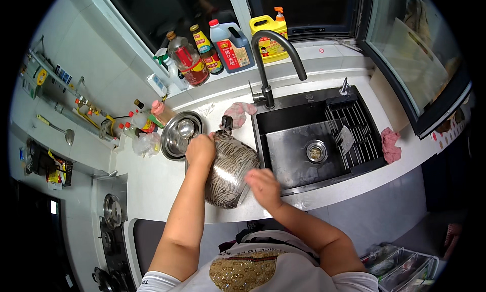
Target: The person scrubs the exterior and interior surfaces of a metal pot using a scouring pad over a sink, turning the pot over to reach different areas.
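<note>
A glossy, dark-and-beige striped thing (pixel 230 173) with a rounded near end stands out on the white counter, left of the sink. At its far end is a black loop-like part (pixel 227 122). I cannot make out its exact kind. My left hand (pixel 201 149) is closed at its far left edge, the fingertips partly hidden. Beside its right edge is my right hand (pixel 264 184), slightly blurred, with fingers curled in; what they hold, if anything, is hidden. A pink-and-white cloth (pixel 240 114) lies just beyond the striped thing.
Steel bowls (pixel 174 135) are close to my left hand. The black sink (pixel 293 163) with a drying rack (pixel 359 135) and tall faucet (pixel 268 89) is on the right. Several bottles line the windowsill, including a blue jug (pixel 232 46). A pink cloth (pixel 390 145) hangs beyond the sink.
</note>
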A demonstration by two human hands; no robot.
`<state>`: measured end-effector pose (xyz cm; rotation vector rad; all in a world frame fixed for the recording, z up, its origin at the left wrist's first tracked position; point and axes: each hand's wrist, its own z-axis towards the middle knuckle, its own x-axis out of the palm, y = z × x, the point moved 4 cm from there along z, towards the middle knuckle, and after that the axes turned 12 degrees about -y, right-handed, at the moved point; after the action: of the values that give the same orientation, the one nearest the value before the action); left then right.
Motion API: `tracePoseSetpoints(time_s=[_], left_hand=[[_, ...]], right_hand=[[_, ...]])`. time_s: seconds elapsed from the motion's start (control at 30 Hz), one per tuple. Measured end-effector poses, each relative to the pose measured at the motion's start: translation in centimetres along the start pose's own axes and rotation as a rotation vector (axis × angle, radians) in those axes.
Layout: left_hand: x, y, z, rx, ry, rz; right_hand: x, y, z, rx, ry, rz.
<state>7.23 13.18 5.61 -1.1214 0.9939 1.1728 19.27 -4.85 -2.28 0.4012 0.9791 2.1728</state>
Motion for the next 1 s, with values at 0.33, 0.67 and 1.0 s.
tracePoseSetpoints(time_s=[0.33, 0.67, 1.0], left_hand=[[0.2, -0.2, 0.1, -0.003, 0.006, 0.014], [-1.4, 1.8, 0.2, 0.223, -0.066, -0.399], [0.5, 3.8, -3.1, 0.038, -0.252, -0.408]], right_hand=[[0.4, -2.2, -1.1, 0.251, -0.121, 0.007], [-0.6, -6.3, 0.1, 0.454, -0.192, 0.088], [1.8, -8.2, 2.1, 0.52, -0.344, 0.019]])
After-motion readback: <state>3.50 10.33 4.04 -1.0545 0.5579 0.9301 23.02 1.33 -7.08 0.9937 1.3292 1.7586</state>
